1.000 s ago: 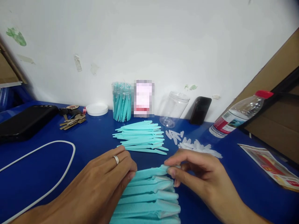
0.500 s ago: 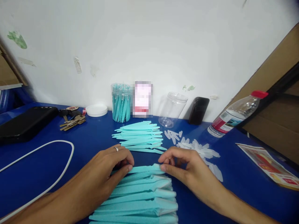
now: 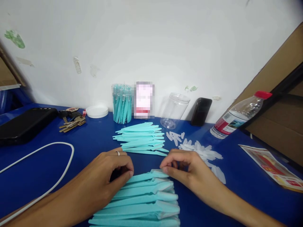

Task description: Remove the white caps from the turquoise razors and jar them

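Observation:
Turquoise sticks with broader ends under clear covers [image 3: 146, 192] lie side by side in a near pile on the blue table. At the pile's far edge, my left hand [image 3: 118, 171] has thumb and forefinger closed at the left part of the farthest stick [image 3: 144, 177]. The fingertips of my right hand [image 3: 178, 165] are pinched at that stick's covered right end. Beyond my hands is a second pile of turquoise sticks [image 3: 142, 138]. Small translucent white sleeves [image 3: 201, 150] are scattered to its right.
Along the wall stand a jar full of turquoise sticks [image 3: 122, 105], a blurred upright card [image 3: 144, 101], an empty clear jar [image 3: 175, 110], a black phone [image 3: 201, 112] and a bottle [image 3: 236, 118]. A white lid [image 3: 97, 111], keys [image 3: 73, 123], black case [image 3: 26, 124] and cable [image 3: 68, 170] lie left.
The stick between my hands has lowered against the near pile. My left fingertips have shifted slightly left and down; my right hand is almost unmoved.

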Demonstrator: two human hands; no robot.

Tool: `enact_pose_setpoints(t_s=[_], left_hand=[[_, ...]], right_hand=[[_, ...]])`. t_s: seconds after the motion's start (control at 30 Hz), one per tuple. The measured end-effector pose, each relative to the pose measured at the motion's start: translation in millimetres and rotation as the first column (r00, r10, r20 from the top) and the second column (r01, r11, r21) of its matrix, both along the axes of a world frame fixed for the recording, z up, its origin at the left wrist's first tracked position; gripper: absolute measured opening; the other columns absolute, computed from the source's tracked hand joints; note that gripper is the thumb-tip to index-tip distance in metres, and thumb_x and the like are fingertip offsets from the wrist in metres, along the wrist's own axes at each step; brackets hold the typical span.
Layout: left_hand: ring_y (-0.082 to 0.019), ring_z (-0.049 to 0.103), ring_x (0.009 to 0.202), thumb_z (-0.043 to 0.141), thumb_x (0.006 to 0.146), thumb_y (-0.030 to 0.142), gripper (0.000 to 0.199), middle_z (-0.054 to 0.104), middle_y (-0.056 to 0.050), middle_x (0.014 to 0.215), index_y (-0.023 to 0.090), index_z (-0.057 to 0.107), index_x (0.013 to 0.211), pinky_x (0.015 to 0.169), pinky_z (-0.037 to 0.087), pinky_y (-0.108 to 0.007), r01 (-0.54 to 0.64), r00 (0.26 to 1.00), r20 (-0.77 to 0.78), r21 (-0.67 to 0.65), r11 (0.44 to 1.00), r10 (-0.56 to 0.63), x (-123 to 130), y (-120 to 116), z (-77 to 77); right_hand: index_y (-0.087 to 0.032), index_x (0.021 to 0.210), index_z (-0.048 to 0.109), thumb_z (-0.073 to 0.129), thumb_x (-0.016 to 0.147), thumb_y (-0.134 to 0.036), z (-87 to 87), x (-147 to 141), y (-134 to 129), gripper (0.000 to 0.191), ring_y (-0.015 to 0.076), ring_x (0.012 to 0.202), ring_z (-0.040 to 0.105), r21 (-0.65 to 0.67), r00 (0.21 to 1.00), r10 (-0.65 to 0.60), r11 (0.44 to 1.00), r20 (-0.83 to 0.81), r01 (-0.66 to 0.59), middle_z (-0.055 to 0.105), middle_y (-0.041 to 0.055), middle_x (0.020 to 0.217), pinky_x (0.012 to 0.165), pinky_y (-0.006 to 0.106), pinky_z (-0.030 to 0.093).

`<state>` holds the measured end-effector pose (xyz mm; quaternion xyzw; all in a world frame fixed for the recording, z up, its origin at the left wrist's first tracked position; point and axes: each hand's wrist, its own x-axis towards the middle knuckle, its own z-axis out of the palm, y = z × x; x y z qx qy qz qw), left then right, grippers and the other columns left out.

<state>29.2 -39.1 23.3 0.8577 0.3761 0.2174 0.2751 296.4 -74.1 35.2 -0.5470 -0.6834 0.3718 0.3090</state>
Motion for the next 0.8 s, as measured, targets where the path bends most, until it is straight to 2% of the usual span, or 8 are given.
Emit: enact_pose_setpoints(t_s=[0.1,0.2,0.33,0.5,0.57,0.63,0.73,0.8], left_hand=[[-0.015,0.061,0.071,0.049,0.106,0.03,0.032,0.067,0.003,0.076,0.024,0.067,0.079,0.063,0.042,-0.028,0.009,1.0,0.004,0.009,1.0,-0.01,-2,3,-0.8],[-0.017,0.063,0.076,0.048,0.107,0.028,0.029,0.07,0.0,0.084,0.024,0.071,0.091,0.066,0.045,-0.029,-0.023,0.999,0.027,0.133,0.991,0.019,-7,10,-6.2],[-0.022,0.064,0.091,0.048,0.109,0.027,0.031,0.068,-0.005,0.101,0.028,0.075,0.123,0.075,0.05,-0.032,-0.033,0.999,0.004,0.376,0.926,0.034,-16,22,-17.2],[-0.021,0.062,0.081,0.047,0.109,0.025,0.035,0.062,-0.004,0.094,0.032,0.074,0.131,0.067,0.046,-0.03,0.02,0.992,-0.117,0.458,0.889,0.038,-21,29,-21.8],[-0.022,0.062,0.084,0.048,0.109,0.026,0.033,0.063,-0.004,0.097,0.032,0.075,0.127,0.072,0.05,-0.032,0.022,0.991,-0.129,0.458,0.889,0.042,-21,30,-20.6],[-0.023,0.063,0.09,0.05,0.109,0.026,0.027,0.065,-0.005,0.102,0.03,0.075,0.118,0.089,0.054,-0.039,0.015,0.991,-0.126,0.44,0.898,0.045,-21,30,-19.8],[-0.023,0.065,0.093,0.05,0.108,0.025,0.021,0.068,-0.004,0.105,0.027,0.07,0.105,0.116,0.045,-0.052,0.025,0.995,-0.099,0.395,0.918,0.015,-23,32,-22.2],[-0.024,0.067,0.098,0.052,0.107,0.026,0.017,0.071,-0.003,0.106,0.027,0.068,0.105,0.12,0.042,-0.053,0.012,0.997,-0.073,0.374,0.927,0.016,-24,33,-25.8]], right_hand=[[-0.021,0.083,0.079,0.067,0.093,-0.036,1.3,8,7,0.021,0.0181,0.067,0.058,0.074,0.998,-0.045,0.996,0.039,0.042,0.069,0.0017,0.074,0.06,0.03,0.04],[-0.021,0.085,0.077,0.061,0.097,-0.032,2.1,22,16,0.023,0.0196,0.07,0.06,0.285,0.969,-0.128,0.956,0.21,0.064,0.072,0.0033,0.078,0.066,0.032,0.044],[-0.021,0.092,0.079,0.058,0.098,-0.023,6.7,40,25,0.022,0.0224,0.073,0.065,0.446,0.809,-0.29,0.894,0.511,0.039,0.074,0.0049,0.084,0.067,0.034,0.042],[-0.023,0.093,0.08,0.063,0.099,-0.021,18.1,49,29,0.018,0.0247,0.074,0.069,0.338,0.561,-0.325,0.937,0.761,0.085,0.079,0.0054,0.092,0.061,0.032,0.037],[-0.023,0.096,0.08,0.065,0.1,-0.025,20.4,48,28,0.015,0.0259,0.076,0.071,0.272,0.525,-0.275,0.959,0.805,0.085,0.081,0.0066,0.094,0.06,0.032,0.036],[-0.022,0.102,0.079,0.068,0.1,-0.029,20.9,47,28,0.013,0.0268,0.076,0.073,0.226,0.502,-0.236,0.971,0.832,0.083,0.081,0.0079,0.095,0.059,0.032,0.037],[-0.022,0.106,0.076,0.07,0.098,-0.027,19.5,46,27,0.011,0.0267,0.078,0.073,0.194,0.501,-0.206,0.978,0.841,0.077,0.082,0.0082,0.098,0.06,0.031,0.038],[-0.021,0.106,0.075,0.069,0.099,-0.023,18.3,46,27,0.009,0.0266,0.081,0.073,0.177,0.516,-0.19,0.981,0.835,0.075,0.082,0.0076,0.1,0.061,0.032,0.039]])
